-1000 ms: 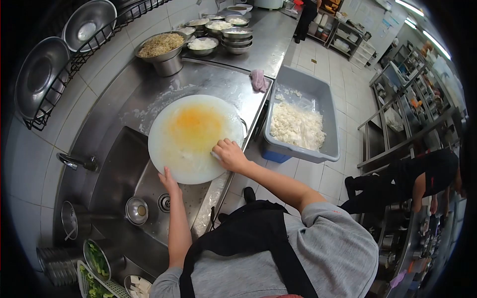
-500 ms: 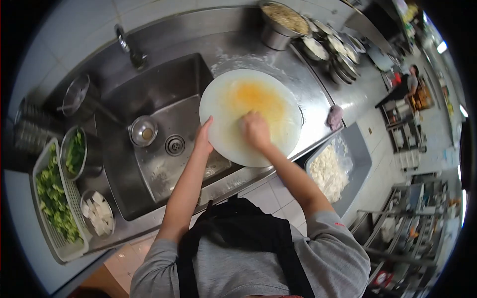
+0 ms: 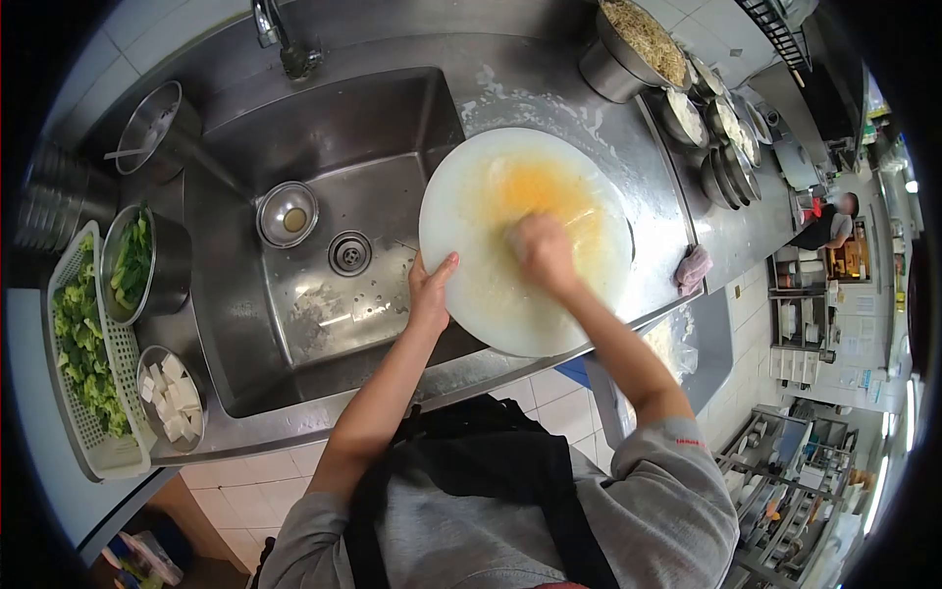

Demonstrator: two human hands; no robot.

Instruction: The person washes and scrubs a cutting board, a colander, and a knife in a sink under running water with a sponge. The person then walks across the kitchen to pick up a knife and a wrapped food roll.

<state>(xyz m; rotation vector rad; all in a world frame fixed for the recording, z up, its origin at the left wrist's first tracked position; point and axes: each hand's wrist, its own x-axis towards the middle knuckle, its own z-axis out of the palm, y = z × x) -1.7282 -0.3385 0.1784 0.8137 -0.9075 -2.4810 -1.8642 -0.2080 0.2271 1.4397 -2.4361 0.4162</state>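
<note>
A round, whitish board (image 3: 491, 285) with an orange-yellow stain (image 3: 535, 185) lies partly on the steel counter, its left part over the sink's edge. My left hand (image 3: 432, 287) grips the board's lower left rim, thumb on top. On the board's middle, just below the stain, my right hand (image 3: 545, 250) is closed and blurred. Something pale shows at its fingers, too hidden to name.
A sink (image 3: 343, 314) holds a small metal bowl (image 3: 287, 214). Broccoli in a basket (image 3: 123, 373), a pot of greens (image 3: 167, 265) and a bowl of white pieces (image 3: 186, 437) stand left. A cloth (image 3: 693, 270) lies right. A grey tub (image 3: 711, 339) and a co-worker (image 3: 834, 224) are beyond.
The view has swung left, bringing the sink and vegetables into sight. My right hand has moved from the board's right edge to its middle. My left hand still holds the rim.
</note>
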